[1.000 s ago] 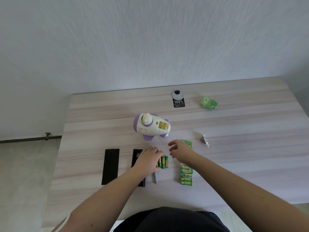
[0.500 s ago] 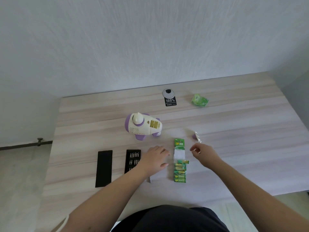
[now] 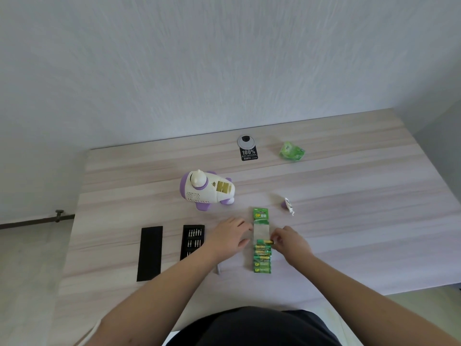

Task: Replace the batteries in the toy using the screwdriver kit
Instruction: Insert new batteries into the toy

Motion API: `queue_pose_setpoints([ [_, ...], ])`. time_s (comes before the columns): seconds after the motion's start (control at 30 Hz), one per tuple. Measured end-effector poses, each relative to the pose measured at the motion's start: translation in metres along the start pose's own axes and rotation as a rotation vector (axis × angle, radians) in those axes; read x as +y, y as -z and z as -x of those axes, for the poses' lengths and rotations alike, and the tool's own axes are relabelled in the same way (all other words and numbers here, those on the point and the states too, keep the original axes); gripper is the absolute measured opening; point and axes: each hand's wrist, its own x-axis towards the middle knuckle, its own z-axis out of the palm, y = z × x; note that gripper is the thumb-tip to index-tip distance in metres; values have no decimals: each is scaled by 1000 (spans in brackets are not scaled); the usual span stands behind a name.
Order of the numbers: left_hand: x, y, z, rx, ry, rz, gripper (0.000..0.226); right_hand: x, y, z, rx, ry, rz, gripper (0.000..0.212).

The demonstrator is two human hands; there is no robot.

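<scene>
My right hand (image 3: 289,239) pinches one light, slippery battery (image 3: 265,242) (best taken end-on) while my left hand (image 3: 230,237) lies spread on the worktop (image 3: 349,196).

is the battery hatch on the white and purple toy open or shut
Open: the white and purple toy shows gold contacts in its uncovered bay, and the small purple-and-white cover lies apart on the table.

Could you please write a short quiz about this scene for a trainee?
1. True or false: the toy lies farther from the person than the bit case.
2. What does the right hand pinch? A) a battery at the pack B) the green wrapper C) the bit case
3. Which hand rests flat on the table beside the pack?

Key: 1 true; 2 A; 3 the left hand.
</scene>
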Motion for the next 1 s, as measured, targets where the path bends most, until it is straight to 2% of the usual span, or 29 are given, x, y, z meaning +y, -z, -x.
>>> queue_pose_setpoints([
  [0.23,8,3,-1,29,22,50,30,14,5,5,35,72,-116,13],
  [0.33,14,0,-3,-5,57,81,32,22,9,11,73,63,-291,10],
  [0.5,26,0,-7,-9,78,103,34,25,23,17,149,-57,-686,10],
  [0.73,29,2,-8,-9,99,105,34,24,41,22,121,7,-1049,6],
  [0.83,28,1,-6,-13,107,126,33,23,41,17,114,-100,-1175,22],
  [0.9,27,-1,-4,-7,114,135,32,22,37,16,60,-179,-1178,30],
  [0.93,27,-2,-4,-2,117,137,31,21,34,16,33,-202,-1101,31],
  [1.0,25,-3,-3,-5,119,145,31,21,24,15,-3,-170,-793,30],
])
